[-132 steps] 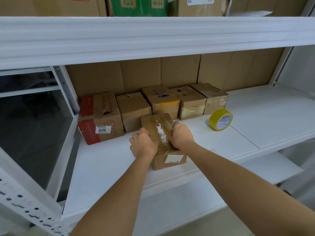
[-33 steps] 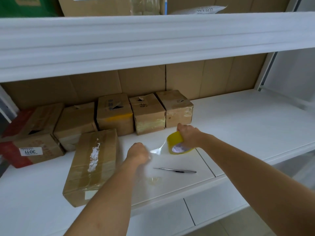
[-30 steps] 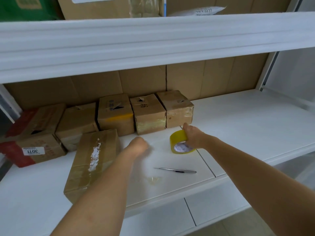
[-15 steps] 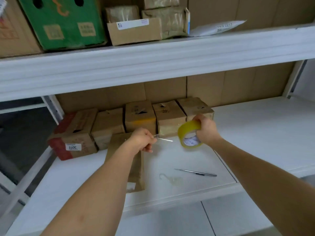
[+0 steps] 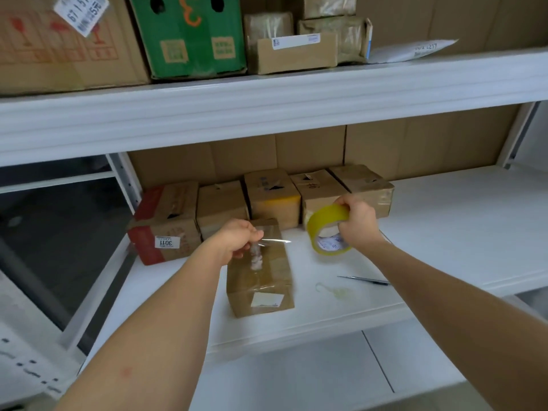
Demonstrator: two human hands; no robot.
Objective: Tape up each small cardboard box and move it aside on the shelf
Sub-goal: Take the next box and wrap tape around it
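A small brown cardboard box [image 5: 261, 280] with a torn white strip on top and a pale label on its front lies near the front edge of the white shelf [image 5: 444, 232]. My left hand [image 5: 237, 240] hovers over its far end and pinches the free end of a clear tape strip [image 5: 274, 241]. My right hand [image 5: 357, 221] grips the yellow tape roll [image 5: 324, 228], held up off the shelf to the right of the box. The strip runs between the two hands.
Several small cardboard boxes [image 5: 271, 197] stand in a row along the cardboard back wall; the leftmost [image 5: 164, 222] has red print. A thin metal tool [image 5: 364, 280] and a crumpled scrap of tape [image 5: 336, 292] lie on the shelf. The upper shelf holds bigger cartons, one of them green [image 5: 189, 34].
My right hand lifted the roll off the shelf. My left hand drew the tape end leftwards until it came over the box. The view tilted up and shifted.
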